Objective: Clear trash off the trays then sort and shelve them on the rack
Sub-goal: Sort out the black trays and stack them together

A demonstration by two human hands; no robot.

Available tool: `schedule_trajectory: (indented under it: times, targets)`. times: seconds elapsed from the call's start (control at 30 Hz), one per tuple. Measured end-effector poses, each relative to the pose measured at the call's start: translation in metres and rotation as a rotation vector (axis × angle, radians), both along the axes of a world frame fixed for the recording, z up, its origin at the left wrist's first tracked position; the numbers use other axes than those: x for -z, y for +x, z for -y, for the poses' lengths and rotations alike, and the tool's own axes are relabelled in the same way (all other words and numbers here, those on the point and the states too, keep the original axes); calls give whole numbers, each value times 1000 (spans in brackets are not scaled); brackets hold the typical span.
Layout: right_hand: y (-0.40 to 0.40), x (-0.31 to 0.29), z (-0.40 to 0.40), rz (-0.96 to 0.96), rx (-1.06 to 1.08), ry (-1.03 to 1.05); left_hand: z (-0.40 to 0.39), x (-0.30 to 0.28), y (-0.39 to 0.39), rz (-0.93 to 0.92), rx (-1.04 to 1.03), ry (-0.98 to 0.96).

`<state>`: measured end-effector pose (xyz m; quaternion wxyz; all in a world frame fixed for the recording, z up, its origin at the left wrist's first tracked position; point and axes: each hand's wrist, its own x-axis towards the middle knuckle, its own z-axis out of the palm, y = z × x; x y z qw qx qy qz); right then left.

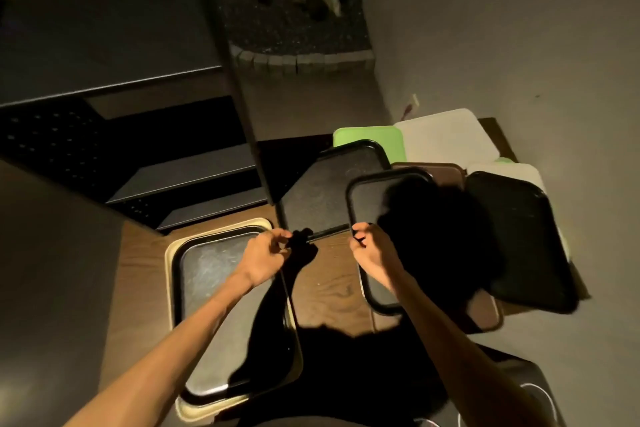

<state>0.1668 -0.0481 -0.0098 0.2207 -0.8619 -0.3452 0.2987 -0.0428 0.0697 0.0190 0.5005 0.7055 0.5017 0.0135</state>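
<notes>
No trash shows on the trays; sorting is under way. The left hand (265,255) grips the black plastic tray (221,315) stacked on a cream tray (173,243) on the wooden tabletop (325,274); the right hand (369,246) grips another black tray (367,198) atop the mixed pile. The dark metal rack (194,177) has nothing shelved that I can see.

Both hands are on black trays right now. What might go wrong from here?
1. The right hand pinches only the near corner of a black tray that lies on a loosely fanned pile; lifting it may drag or topple the others, and the rightmost tray already hangs past the table edge.
2. The left hand grips the rim of the black tray stacked on a cream one; a one-corner hold could let it tilt and slip.
</notes>
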Motion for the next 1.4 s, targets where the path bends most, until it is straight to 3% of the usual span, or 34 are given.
schedule_trajectory:
  times: [0.2,0.53,0.7,0.87,0.97,1.07,1.2,1.4]
  targets:
    - [86,0,48,-26,75,13,42,15,81,21,-28,-131]
    - [164,26,127,-15,157,-155,116,69,171,14,-448,-581]
    - [178,35,147,34,173,-138,113,82,173,-61,-510,-592]
    - [193,34,152,246,252,-130,108,78,167,5,-450,-659]
    - [204,31,151,258,304,-176,105,72,172,66,-490,-691]
    - [213,27,150,229,248,-313,102,69,178,98,-551,-667]
    - [216,31,148,351,6,-504,103,60,179,114,-524,-673]
    - [214,25,136,427,-79,-455,103,59,176,184,-549,-702]
